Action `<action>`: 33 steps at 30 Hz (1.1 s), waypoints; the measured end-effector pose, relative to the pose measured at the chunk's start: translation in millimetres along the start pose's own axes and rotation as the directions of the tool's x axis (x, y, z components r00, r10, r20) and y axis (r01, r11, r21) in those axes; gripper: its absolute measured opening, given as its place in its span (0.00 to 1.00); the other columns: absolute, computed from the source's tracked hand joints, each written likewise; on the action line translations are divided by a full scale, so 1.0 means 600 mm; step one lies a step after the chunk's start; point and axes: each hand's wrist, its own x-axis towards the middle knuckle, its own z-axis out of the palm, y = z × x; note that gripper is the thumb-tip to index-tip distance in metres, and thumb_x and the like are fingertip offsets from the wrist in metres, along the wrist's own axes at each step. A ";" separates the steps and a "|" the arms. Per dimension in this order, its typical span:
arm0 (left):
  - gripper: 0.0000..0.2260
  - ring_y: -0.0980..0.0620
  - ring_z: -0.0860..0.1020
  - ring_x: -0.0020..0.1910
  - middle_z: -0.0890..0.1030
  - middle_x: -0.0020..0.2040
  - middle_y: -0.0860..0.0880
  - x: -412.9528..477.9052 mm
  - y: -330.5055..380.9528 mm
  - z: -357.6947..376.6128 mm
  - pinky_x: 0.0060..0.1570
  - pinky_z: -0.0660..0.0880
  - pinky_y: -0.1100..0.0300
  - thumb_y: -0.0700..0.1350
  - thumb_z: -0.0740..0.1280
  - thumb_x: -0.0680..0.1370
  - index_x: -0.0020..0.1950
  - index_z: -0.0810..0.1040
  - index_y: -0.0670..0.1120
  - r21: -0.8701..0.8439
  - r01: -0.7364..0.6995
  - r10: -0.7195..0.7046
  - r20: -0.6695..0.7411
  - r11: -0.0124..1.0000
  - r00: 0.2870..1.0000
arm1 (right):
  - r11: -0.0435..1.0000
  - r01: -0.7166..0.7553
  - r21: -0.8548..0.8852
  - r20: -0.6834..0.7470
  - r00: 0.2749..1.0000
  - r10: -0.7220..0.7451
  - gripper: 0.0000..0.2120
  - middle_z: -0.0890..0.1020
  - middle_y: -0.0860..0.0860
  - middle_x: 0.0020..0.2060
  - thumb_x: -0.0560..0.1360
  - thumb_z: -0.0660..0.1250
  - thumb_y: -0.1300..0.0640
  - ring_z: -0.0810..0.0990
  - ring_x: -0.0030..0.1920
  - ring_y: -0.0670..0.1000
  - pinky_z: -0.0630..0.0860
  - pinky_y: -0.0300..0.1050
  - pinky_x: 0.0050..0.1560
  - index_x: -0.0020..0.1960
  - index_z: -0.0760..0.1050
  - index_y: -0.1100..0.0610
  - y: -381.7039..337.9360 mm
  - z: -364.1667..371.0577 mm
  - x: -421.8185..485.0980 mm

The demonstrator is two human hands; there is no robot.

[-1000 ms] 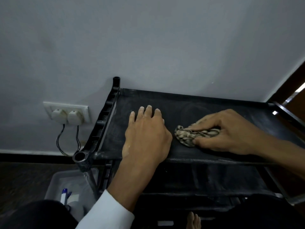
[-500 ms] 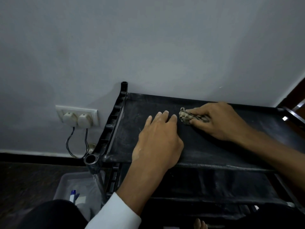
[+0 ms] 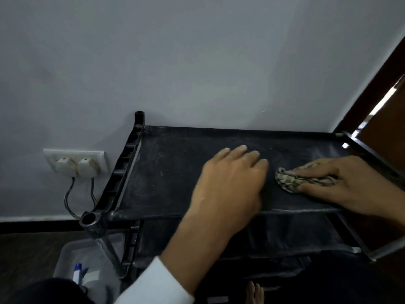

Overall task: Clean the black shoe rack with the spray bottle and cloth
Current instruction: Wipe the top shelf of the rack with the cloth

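Hands at work on top shelf of a black shoe rack (image 3: 166, 178), seen from above w/ a head-worn camera.

Left hand (image 3: 230, 183) lies flat, palm down, mid-shelf, w/ fingers straight and close together. It holds nothing and looks to be steadying the rack.

Right hand (image 3: 341, 183) is just right of it. It holds a crumpled patterned cloth (image 3: 291, 183) down on the shelf, fingers laid over it & thumb closing on its near edge. The cloth's loose end pokes out toward the left hand's fingertips, near them but not touching.

Spray bottle (image 3: 77, 274), white w/ a blue top, sits in a clear plastic tub (image 3: 65, 257) on the floor, well below & left of the left hand. Neither hand is on it.

Progress, as a judgement: wiping of the top shelf is underway, not finished. A pale dusty film shows on the fabric left of the left hand & beyond both hands toward the wall. The lower shelf (image 3: 274, 235), under the right hand, looks grey w/ dust and prob. untouched. Side rails & corner posts also look left to do. Can't tell if the shelf is wet, so can't say whether spraying is done.

Wall socket (image 3: 76, 164) w/ two plugs is far left of the left hand.
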 end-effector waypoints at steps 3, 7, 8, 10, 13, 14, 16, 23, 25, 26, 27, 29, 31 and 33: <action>0.20 0.49 0.70 0.72 0.77 0.67 0.51 0.036 0.044 0.020 0.72 0.62 0.50 0.44 0.63 0.76 0.69 0.74 0.50 -0.023 -0.038 0.039 0.019 0.999 0.999 | 0.999 -0.002 -0.049 -0.020 1.000 0.001 0.17 0.84 0.40 0.54 0.70 0.74 0.46 0.80 0.52 0.35 0.71 0.27 0.55 0.58 0.80 0.36 -0.001 0.003 -0.002; 0.18 0.49 0.66 0.74 0.74 0.70 0.50 0.055 0.046 0.047 0.73 0.58 0.52 0.48 0.56 0.82 0.71 0.71 0.49 -0.048 0.092 -0.089 0.063 0.995 0.994 | 0.995 0.020 -0.096 -0.061 0.998 -0.026 0.18 0.84 0.42 0.53 0.70 0.72 0.45 0.81 0.51 0.39 0.73 0.30 0.53 0.60 0.81 0.41 0.010 0.002 -0.016; 0.18 0.50 0.65 0.74 0.73 0.70 0.50 0.054 0.042 0.052 0.73 0.59 0.52 0.49 0.55 0.83 0.71 0.71 0.49 -0.078 0.138 -0.133 0.065 0.987 0.989 | 0.995 0.019 -0.096 -0.068 0.997 -0.025 0.18 0.84 0.42 0.52 0.70 0.71 0.44 0.81 0.51 0.39 0.74 0.32 0.53 0.60 0.81 0.41 0.016 0.001 -0.015; 0.19 0.51 0.62 0.76 0.70 0.73 0.50 0.050 0.038 0.060 0.75 0.57 0.52 0.51 0.53 0.84 0.73 0.69 0.48 -0.135 0.211 -0.201 0.087 0.968 0.976 | 0.997 -0.015 -0.077 -0.075 0.997 0.009 0.18 0.85 0.43 0.53 0.70 0.71 0.43 0.81 0.51 0.40 0.77 0.36 0.54 0.60 0.81 0.41 0.035 0.000 -0.008; 0.21 0.52 0.57 0.78 0.65 0.76 0.50 0.047 0.037 0.068 0.77 0.51 0.52 0.52 0.51 0.84 0.76 0.65 0.48 -0.155 0.228 -0.210 0.126 0.961 0.970 | 0.982 -0.135 -0.135 -0.085 0.989 0.124 0.18 0.85 0.45 0.55 0.71 0.73 0.45 0.82 0.51 0.44 0.79 0.45 0.54 0.61 0.80 0.40 0.078 -0.005 0.021; 0.21 0.52 0.57 0.78 0.65 0.77 0.50 0.047 0.037 0.068 0.77 0.49 0.52 0.52 0.50 0.84 0.76 0.65 0.48 -0.140 0.215 -0.196 0.135 0.967 0.971 | 0.970 -0.173 -0.169 -0.094 0.983 0.159 0.17 0.86 0.46 0.54 0.72 0.73 0.45 0.82 0.48 0.44 0.79 0.42 0.50 0.61 0.80 0.40 0.092 -0.007 0.035; 0.22 0.52 0.56 0.79 0.64 0.77 0.50 0.047 0.037 0.068 0.77 0.48 0.51 0.52 0.49 0.84 0.76 0.64 0.48 -0.117 0.199 -0.180 0.152 0.973 0.972 | 0.952 -0.230 -0.204 -0.124 0.970 0.208 0.17 0.86 0.48 0.52 0.75 0.72 0.46 0.78 0.40 0.41 0.71 0.33 0.40 0.63 0.79 0.40 0.112 -0.008 0.063; 0.23 0.50 0.57 0.78 0.65 0.77 0.49 0.050 0.040 0.066 0.78 0.49 0.49 0.52 0.48 0.84 0.76 0.64 0.47 -0.032 0.227 -0.218 0.179 0.973 0.959 | 0.936 -0.231 -0.267 -0.235 0.957 0.169 0.17 0.85 0.53 0.56 0.77 0.68 0.48 0.81 0.55 0.57 0.74 0.45 0.54 0.66 0.78 0.45 0.100 0.031 0.136; 0.23 0.50 0.57 0.78 0.65 0.77 0.49 0.050 0.040 0.066 0.78 0.48 0.49 0.52 0.48 0.84 0.77 0.64 0.47 -0.013 0.221 -0.215 0.183 0.975 0.959 | 0.935 -0.251 -0.249 -0.262 0.947 0.185 0.19 0.84 0.53 0.59 0.78 0.68 0.47 0.80 0.58 0.57 0.74 0.47 0.58 0.68 0.76 0.45 0.092 0.043 0.135; 0.23 0.50 0.57 0.78 0.65 0.77 0.48 0.050 0.041 0.066 0.78 0.48 0.49 0.52 0.48 0.83 0.77 0.64 0.47 -0.008 0.217 -0.212 0.184 0.976 0.960 | 0.940 -0.251 -0.230 -0.263 0.946 0.188 0.19 0.83 0.53 0.60 0.78 0.67 0.46 0.80 0.59 0.56 0.73 0.44 0.57 0.69 0.75 0.46 0.088 0.046 0.134; 0.23 0.50 0.57 0.78 0.65 0.77 0.48 0.051 0.041 0.065 0.78 0.48 0.49 0.52 0.48 0.83 0.76 0.64 0.47 -0.006 0.211 -0.206 0.185 0.977 0.961 | 0.947 -0.244 -0.207 -0.255 0.948 0.188 0.19 0.83 0.52 0.60 0.78 0.67 0.46 0.80 0.59 0.54 0.71 0.42 0.55 0.69 0.75 0.45 0.083 0.049 0.132; 0.23 0.50 0.57 0.78 0.65 0.77 0.48 0.052 0.041 0.066 0.78 0.48 0.49 0.52 0.48 0.83 0.76 0.64 0.47 -0.010 0.210 -0.204 0.187 0.978 0.961 | 0.962 -0.203 -0.182 -0.215 0.963 0.163 0.19 0.82 0.50 0.62 0.79 0.66 0.46 0.79 0.60 0.51 0.67 0.39 0.54 0.70 0.74 0.44 0.069 0.051 0.127; 0.23 0.49 0.57 0.78 0.65 0.77 0.48 0.051 0.039 0.066 0.78 0.48 0.49 0.52 0.48 0.83 0.77 0.64 0.47 -0.009 0.230 -0.224 0.190 0.973 0.956 | 0.974 -0.149 -0.172 -0.152 0.981 0.123 0.19 0.81 0.48 0.64 0.79 0.67 0.46 0.78 0.62 0.49 0.66 0.38 0.56 0.69 0.74 0.42 0.053 0.050 0.111; 0.23 0.49 0.56 0.79 0.64 0.77 0.48 0.049 0.037 0.066 0.78 0.48 0.49 0.53 0.48 0.83 0.77 0.63 0.47 -0.006 0.252 -0.247 0.192 0.968 0.950 | 0.982 -0.099 -0.160 -0.089 0.992 0.085 0.19 0.80 0.46 0.64 0.77 0.68 0.46 0.78 0.62 0.47 0.68 0.37 0.58 0.68 0.75 0.41 0.042 0.043 0.087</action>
